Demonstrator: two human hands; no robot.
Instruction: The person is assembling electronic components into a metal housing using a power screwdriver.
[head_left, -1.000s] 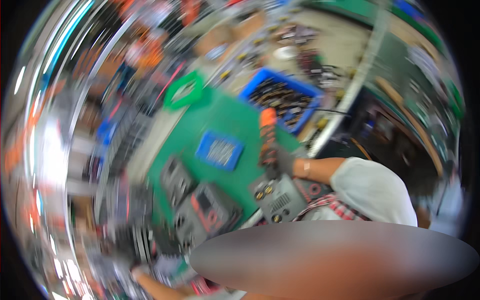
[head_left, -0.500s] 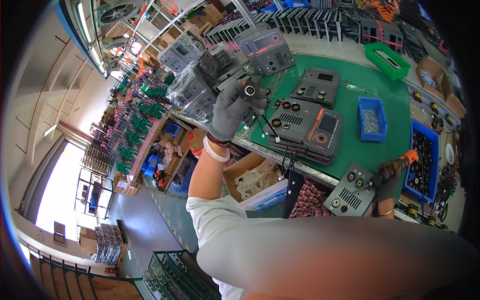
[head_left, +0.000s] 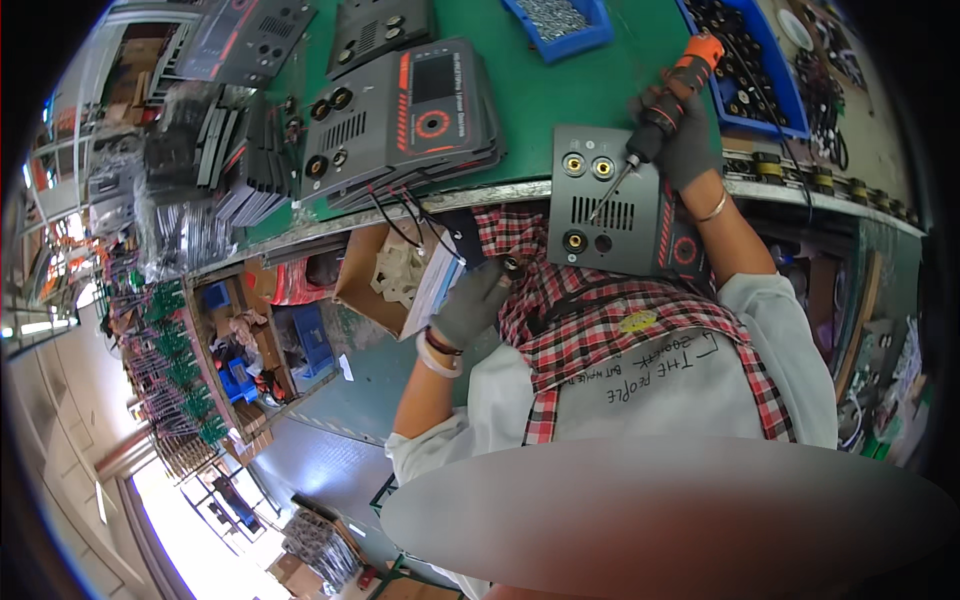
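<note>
Lowered since half a second ago: the worker's left hand [head_left: 468, 308], then stretched out beside the stacked housings [head_left: 385, 110], now down before the red checked apron [head_left: 690, 340]. Right hand [head_left: 690, 152], power screwdriver [head_left: 690, 75] and grey panel [head_left: 628, 235]: together in both frames.

Head view.

Left hand: one, grey-gloved, white bangle [head_left: 440, 362] at the wrist. Fingers closed on a small round black piece [head_left: 512, 264], seemingly a connector, though the glove covers too much of it to be certain. Position: left of the grey panel, apart from it.

Right hand: one, grey-gloved, wrapped around the power screwdriver. Tool black, orange at the rear end; bit slanting down and leftward over the panel's vent slots. Whether the tip touches cannot be told.

Grey panel: one, lying across the front edge of the green-topped bench [head_left: 540, 110], close against the apron. Fitted with three brass-centred sockets, two at the far end and one at the near; beside the latter, one dark round opening.

Stacked housings: grey, with dark screen and orange markings, left of the panel on the bench; black leads [head_left: 382, 210] hanging over the edge.

Blue tray [head_left: 575, 42]: small metal screws, far side.

Blue bin [head_left: 760, 128]: larger, black and brass connectors, beyond the right hand.

Cardboard box [head_left: 358, 265]: pale plastic parts, below the bench edge, left.
</note>
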